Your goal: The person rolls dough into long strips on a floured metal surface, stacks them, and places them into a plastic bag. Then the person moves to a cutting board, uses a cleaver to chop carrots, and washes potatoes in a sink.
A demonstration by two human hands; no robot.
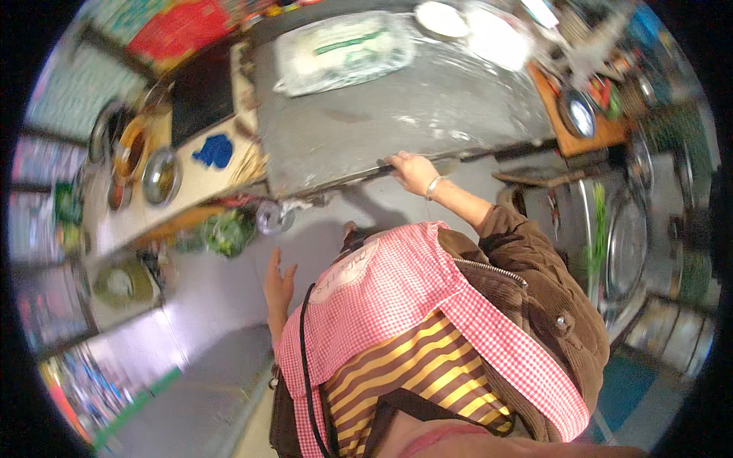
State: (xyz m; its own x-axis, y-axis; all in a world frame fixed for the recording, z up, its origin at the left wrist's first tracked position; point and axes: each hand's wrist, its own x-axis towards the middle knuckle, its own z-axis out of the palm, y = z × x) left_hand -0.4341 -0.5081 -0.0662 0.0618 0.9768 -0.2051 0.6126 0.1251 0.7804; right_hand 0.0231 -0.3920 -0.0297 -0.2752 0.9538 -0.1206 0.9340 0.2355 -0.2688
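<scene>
My right hand (413, 173) is at the front edge of a grey-topped table (349, 131), its fingers bent against the rim. Blur hides whether it grips the edge or something small there. A bracelet circles that wrist. Low on the other side, my left hand (279, 283) hangs beside the red-and-white checked apron (395, 280), fingers apart and holding nothing. Toward the back of the table lies a clear plastic bag of pale contents (346, 48) with green print. Farther right are a white round dish (441, 20) and a white plastic-wrapped thing (498, 37).
On the left, a pale counter (200, 186) carries a metal bowl (162, 176), a blue cloth-like thing (213, 151) and a black panel (203, 91). Leafy greens in plastic (228, 232) sit below it. At right are an orange-brown board (601, 137) and green stalks (598, 229).
</scene>
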